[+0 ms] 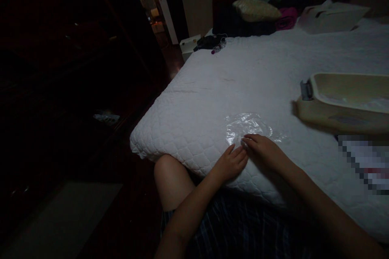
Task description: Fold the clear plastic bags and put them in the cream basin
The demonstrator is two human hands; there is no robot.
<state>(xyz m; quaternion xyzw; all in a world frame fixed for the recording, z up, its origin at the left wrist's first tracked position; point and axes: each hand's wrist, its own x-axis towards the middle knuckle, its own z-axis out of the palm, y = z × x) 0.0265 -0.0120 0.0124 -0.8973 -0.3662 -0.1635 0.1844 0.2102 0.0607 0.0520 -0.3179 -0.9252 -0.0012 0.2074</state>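
A thin, clear plastic bag (243, 125) lies spread and wrinkled on the white quilted mattress (194, 121), shining where it catches light. My right hand (263, 148) reaches in over its near edge, fingertips pressed together on a crumpled bit of the plastic. Close beside it, my left hand (232, 164) rests low at the same edge, thumb apart from the stretched fingers. The left fingertips come up to the crumpled bit; whether they pinch any of it I cannot tell. The fingertips of both hands nearly meet.
At right on the mattress stands a cream plastic tub (331, 111) with a grey clip. A pixelated patch (364, 164) lies below it. Farther back are a white box (332, 18), a magenta roll (286, 18), a pale pillow (257, 9) and a small bottle (218, 47). Dark floor lies left.
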